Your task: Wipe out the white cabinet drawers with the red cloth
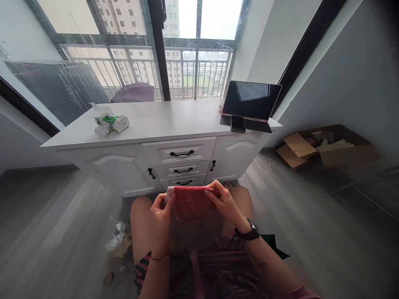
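Note:
A red cloth (191, 203) with a pale band along its left edge is stretched between my two hands, above my lap. My left hand (162, 211) pinches the cloth's upper left corner at the pale band, thumb on top. At the upper right corner, my right hand (223, 200) grips the edge between thumb and fingers. The cloth's top edge runs nearly straight from hand to hand. Its lower part fades into shadow over my lap, so where it ends is hard to make out.
Ahead stands a white cabinet (177, 120) bearing a tissue pack (112, 122), a tablet (252, 99) and a phone (237, 123). An open cardboard box (346, 155) sits on the floor at right. Crumpled plastic (118, 236) and a small round lid (108, 279) lie at left.

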Demonstrator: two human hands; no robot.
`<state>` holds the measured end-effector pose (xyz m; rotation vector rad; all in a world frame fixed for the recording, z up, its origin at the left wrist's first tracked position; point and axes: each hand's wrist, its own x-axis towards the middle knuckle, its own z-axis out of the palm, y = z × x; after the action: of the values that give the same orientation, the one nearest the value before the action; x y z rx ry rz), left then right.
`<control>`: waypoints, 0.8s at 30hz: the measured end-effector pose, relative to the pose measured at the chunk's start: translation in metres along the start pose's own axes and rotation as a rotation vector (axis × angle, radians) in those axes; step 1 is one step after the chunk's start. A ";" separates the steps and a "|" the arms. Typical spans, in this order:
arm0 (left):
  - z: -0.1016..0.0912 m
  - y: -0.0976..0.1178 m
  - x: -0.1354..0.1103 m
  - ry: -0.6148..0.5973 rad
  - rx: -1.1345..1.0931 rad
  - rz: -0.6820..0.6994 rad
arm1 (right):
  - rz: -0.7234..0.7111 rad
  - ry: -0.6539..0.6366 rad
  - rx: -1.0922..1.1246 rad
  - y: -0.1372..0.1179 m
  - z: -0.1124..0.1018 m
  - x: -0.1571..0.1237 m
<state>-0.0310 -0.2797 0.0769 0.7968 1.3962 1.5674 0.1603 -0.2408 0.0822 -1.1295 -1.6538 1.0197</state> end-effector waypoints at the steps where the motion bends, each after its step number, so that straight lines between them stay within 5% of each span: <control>1: 0.002 -0.004 0.002 0.044 0.006 0.012 | -0.013 0.034 -0.029 -0.001 0.002 0.001; 5: 0.013 -0.032 0.002 0.140 0.000 0.067 | -0.026 0.160 -0.149 -0.001 0.013 0.004; 9: 0.025 -0.059 -0.007 -0.246 -0.286 -0.228 | 0.004 0.124 -0.121 0.000 0.033 0.007; 11: 0.028 -0.069 -0.011 -0.334 -0.479 -0.370 | 0.028 0.067 -0.061 0.003 0.044 0.009; 17: 0.018 -0.078 -0.008 -0.247 -0.620 -0.611 | 0.126 -0.047 0.050 0.022 0.066 0.027; 24: 0.010 -0.084 0.013 -0.028 -0.497 -0.564 | 0.034 -0.039 -0.139 0.051 0.085 0.050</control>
<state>-0.0115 -0.2642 -0.0047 0.1050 1.0192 1.3507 0.0815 -0.1931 0.0201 -1.2395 -1.7638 0.9656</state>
